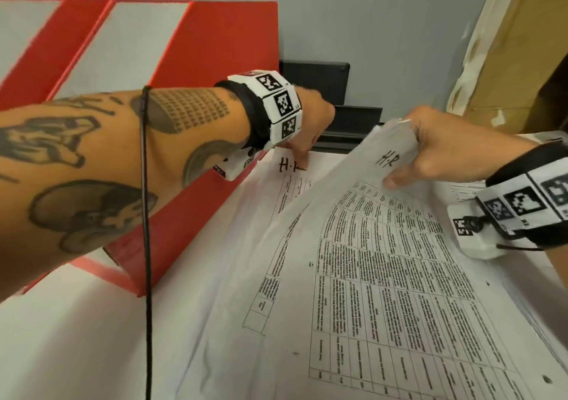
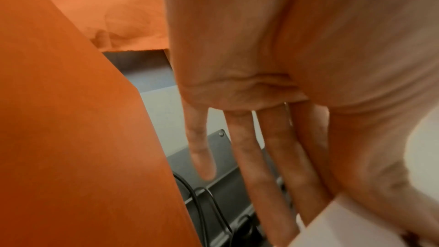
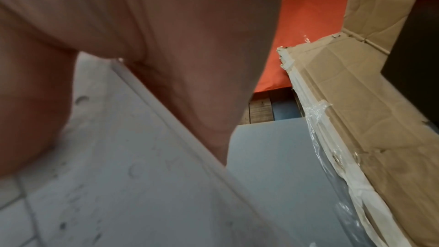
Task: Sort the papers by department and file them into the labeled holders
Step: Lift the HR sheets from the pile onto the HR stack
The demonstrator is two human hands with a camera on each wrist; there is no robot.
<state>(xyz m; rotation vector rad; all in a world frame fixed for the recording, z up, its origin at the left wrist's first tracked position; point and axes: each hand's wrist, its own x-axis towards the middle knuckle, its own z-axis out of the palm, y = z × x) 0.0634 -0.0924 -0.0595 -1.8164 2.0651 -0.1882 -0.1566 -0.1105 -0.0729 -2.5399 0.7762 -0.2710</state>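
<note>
The right hand (image 1: 436, 150) pinches the top of a lifted sheet marked "H.R" (image 1: 368, 276); the left hand (image 1: 310, 126), fingers straight, presses the next H.R sheet (image 1: 276, 215) flat beside the red holders (image 1: 215, 46). Best to hold that sheet pinned and lift slowly, so only one page comes away.

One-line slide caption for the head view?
Right hand lifts a printed white H.R sheet while left hand touches the H.R sheet below.

Standing behind the white desk (image 1: 76, 338), a pale grey wall (image 1: 368, 24). Running along the wall's foot, a black rail (image 1: 353, 123), cables (image 2: 202, 204) trailing beside it in the left wrist view. Leaning at right, a taped cardboard box (image 1: 516, 46), even indoor light falling across it.
</note>
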